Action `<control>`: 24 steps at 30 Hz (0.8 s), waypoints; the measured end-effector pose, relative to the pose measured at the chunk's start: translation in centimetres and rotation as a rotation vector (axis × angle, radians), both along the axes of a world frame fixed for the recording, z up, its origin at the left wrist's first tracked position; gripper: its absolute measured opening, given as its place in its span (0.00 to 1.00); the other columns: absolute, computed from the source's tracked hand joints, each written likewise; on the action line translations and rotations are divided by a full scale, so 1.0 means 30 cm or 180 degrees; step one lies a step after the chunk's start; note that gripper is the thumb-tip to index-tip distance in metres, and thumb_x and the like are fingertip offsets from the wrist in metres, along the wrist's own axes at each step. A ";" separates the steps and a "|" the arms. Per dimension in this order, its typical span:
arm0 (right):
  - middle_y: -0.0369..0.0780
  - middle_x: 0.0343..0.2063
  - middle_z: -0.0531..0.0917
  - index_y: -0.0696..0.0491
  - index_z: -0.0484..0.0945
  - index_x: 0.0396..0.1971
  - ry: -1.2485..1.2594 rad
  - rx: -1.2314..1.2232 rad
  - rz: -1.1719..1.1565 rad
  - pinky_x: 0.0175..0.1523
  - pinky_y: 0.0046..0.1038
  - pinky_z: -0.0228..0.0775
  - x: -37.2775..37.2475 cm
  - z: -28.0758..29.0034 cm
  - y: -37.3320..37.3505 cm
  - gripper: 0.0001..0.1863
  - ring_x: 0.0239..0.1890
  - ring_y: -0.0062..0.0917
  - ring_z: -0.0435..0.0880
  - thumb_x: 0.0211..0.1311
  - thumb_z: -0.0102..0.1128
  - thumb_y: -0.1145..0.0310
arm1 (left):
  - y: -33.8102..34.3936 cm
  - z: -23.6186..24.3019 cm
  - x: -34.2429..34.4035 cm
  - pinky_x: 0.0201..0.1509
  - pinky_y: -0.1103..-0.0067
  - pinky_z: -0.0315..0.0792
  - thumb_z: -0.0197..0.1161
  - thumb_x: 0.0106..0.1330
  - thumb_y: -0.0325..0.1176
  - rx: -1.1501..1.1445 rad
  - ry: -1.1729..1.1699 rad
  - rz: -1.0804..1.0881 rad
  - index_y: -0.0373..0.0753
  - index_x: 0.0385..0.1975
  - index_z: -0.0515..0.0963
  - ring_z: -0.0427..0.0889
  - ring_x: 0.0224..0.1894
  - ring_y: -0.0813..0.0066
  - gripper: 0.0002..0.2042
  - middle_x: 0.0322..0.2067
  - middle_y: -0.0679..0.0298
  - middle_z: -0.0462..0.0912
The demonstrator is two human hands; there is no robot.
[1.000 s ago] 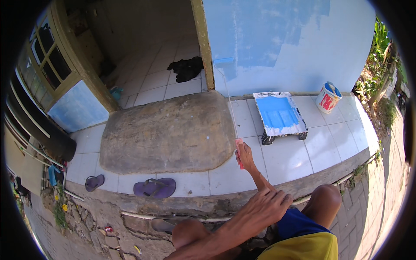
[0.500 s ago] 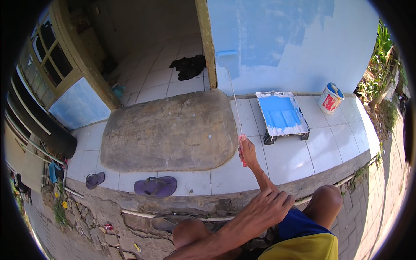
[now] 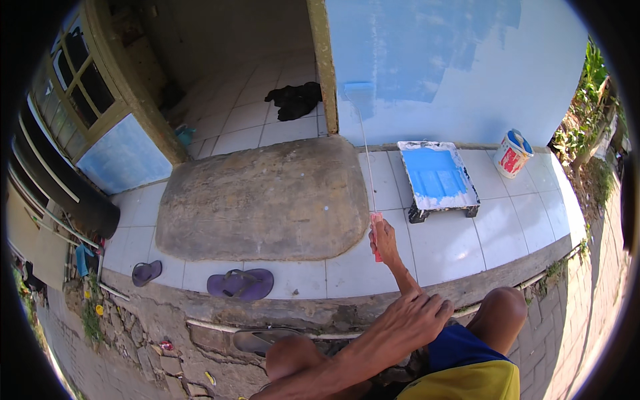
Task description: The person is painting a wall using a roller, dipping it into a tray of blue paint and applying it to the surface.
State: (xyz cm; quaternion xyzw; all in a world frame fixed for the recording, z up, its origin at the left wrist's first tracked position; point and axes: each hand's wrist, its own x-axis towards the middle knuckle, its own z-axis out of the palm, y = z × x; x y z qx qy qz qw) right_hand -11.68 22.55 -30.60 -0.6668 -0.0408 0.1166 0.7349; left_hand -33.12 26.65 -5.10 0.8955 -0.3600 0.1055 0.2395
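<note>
In my right hand is the pink-red handle of a paint roller, fingers closed round it. The roller's long thin metal rod runs up to its blue head, which lies against the wall beside the door frame. Darker blue paint covers the wall's upper part in uneven patches; paler blue shows below. My left hand lies across my right forearm, fingers loosely bent and holding nothing; its fingertips are partly hidden. Right of the roller stands a paint tray with wet blue paint.
A white and red paint bucket stands near the wall. A raised concrete step fronts the open doorway, where dark cloth lies inside. Purple sandals sit along the tiled porch edge. Plants grow at the right.
The roller head has moved slightly down the wall, with my right hand coming a little nearer to me. My left hand stays in place. The view has shifted slightly.
</note>
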 end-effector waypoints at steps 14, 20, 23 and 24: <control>0.34 0.15 0.70 0.53 0.70 0.30 0.0142 -0.0087 0.0078 0.13 0.22 0.58 0.014 -0.005 0.004 0.29 0.09 0.17 0.67 0.72 0.42 0.38 | -0.006 -0.005 0.003 0.48 0.74 0.71 0.60 0.57 0.23 0.0011 -0.0024 -0.0014 0.33 0.50 0.73 0.80 0.41 0.68 0.19 0.40 0.61 0.77; 0.34 0.14 0.70 0.53 0.70 0.29 0.0021 -0.0033 0.0069 0.12 0.22 0.58 -0.022 0.051 0.005 0.29 0.08 0.18 0.67 0.72 0.42 0.39 | -0.004 -0.010 -0.009 0.48 0.75 0.71 0.61 0.56 0.23 0.0070 0.0024 -0.0016 0.33 0.49 0.73 0.80 0.42 0.69 0.19 0.40 0.61 0.77; 0.34 0.14 0.70 0.54 0.70 0.29 -0.0062 0.0062 0.0066 0.12 0.22 0.58 0.006 0.110 0.040 0.29 0.08 0.18 0.67 0.72 0.42 0.39 | -0.005 0.000 -0.013 0.48 0.75 0.71 0.61 0.57 0.24 0.0105 -0.0033 -0.0023 0.33 0.49 0.73 0.80 0.42 0.69 0.18 0.40 0.61 0.77; 0.34 0.14 0.70 0.54 0.70 0.29 -0.0041 0.0077 0.0066 0.12 0.22 0.58 0.018 0.111 0.046 0.29 0.08 0.18 0.67 0.72 0.42 0.39 | -0.006 0.000 -0.011 0.48 0.75 0.71 0.61 0.57 0.24 0.0085 -0.0070 -0.0038 0.33 0.49 0.73 0.80 0.42 0.69 0.18 0.40 0.61 0.77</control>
